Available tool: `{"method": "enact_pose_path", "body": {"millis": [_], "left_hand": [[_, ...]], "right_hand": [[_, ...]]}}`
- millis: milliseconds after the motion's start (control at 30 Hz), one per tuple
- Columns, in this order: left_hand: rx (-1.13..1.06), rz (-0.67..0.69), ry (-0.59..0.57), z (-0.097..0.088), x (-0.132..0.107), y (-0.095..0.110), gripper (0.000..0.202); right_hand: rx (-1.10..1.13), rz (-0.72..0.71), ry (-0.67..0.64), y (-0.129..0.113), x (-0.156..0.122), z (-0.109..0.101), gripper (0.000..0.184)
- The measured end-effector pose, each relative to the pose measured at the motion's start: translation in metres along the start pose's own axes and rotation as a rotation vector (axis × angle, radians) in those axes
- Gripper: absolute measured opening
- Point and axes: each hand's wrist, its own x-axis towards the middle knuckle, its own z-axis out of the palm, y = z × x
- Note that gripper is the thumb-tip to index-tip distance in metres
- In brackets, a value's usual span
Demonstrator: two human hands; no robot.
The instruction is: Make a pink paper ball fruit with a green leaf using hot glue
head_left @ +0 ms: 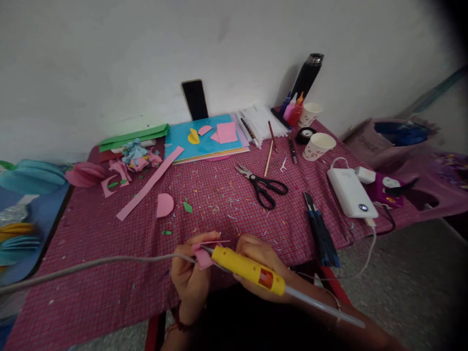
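My left hand (190,278) pinches a folded piece of pink paper (203,258) near the table's front edge. In my right hand (261,258) is a yellow hot glue gun (243,265), with a clear glue stick (325,307) sticking out of its back end. The gun's nozzle meets the pink paper; whether glue is coming out I cannot tell. A grey cord passes by my left hand and off to the left. Beyond my hands lie a pink half-round paper (165,205), a small green paper leaf (187,207) and black-handled scissors (261,185).
A blue box cutter (321,234) and a white power bank (353,192) lie to the right. Paper cups (319,146), glue bottles (295,111) and a black flask (309,75) stand farther back. A phone (195,100) leans on the wall. Paper scraps (137,155) lie at left.
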Motion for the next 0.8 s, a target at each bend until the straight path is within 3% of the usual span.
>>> {"method": "enact_pose_path", "body": {"millis": [233,467,633,800], "left_hand": [[0.005,-0.019,0.111,0.0,-0.004,-0.006,0.017],[-0.023,0.028,0.147,0.006,0.001,-0.002,0.013],[-0.041,0.034,0.268,0.009,0.002,-0.001,0.013],[-0.096,0.053,0.231,0.01,0.006,0.003,0.013]], "right_hand": [[-0.056,-0.006,0.056,0.008,-0.004,0.005,0.018],[-0.059,0.001,0.072,0.007,-0.004,0.003,0.018],[-0.076,0.016,0.085,0.008,-0.004,0.003,0.018],[-0.073,0.028,0.08,0.008,-0.003,0.001,0.017]]}}
